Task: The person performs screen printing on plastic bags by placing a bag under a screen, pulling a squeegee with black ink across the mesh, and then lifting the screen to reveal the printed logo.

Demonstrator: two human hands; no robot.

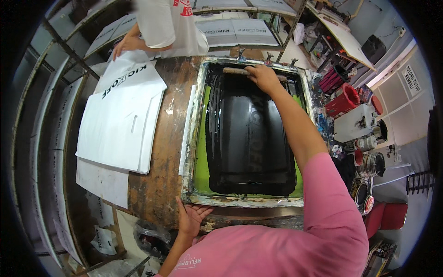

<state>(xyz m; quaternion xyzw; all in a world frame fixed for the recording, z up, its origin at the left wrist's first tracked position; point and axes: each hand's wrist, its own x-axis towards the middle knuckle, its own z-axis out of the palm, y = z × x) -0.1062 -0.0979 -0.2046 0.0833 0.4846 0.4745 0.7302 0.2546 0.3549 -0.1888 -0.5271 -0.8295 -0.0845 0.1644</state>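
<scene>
From the head camera we see our right hand [264, 77] stretched to the far end of the screen-printing frame [191, 138], fingers closed around the wooden-handled squeegee [235, 71], which lies across the far edge of the mesh. Our left hand [190, 217] rests at the near left corner of the frame, fingers spread open and touching its underside or edge; it grips nothing we can make out.

The mesh is covered almost wholly with black ink [249, 138], with only strips of green showing along the left, right and near sides. We judge that the ink is spread over the screen and the squeegee sits at the far end of its stroke; whether a print lies under the frame we cannot tell.

The frame sits on a worn, stained wooden table [161, 166]. To the left lies a stack of white bags [120, 124], the top one printed in black. At the far side another person in a white shirt [161, 23] has a hand [125, 44] on those bags. To the right stand a red bucket [344, 99] and several ink cans [371, 164], and printed sheets dry on racks [240, 30] beyond.
</scene>
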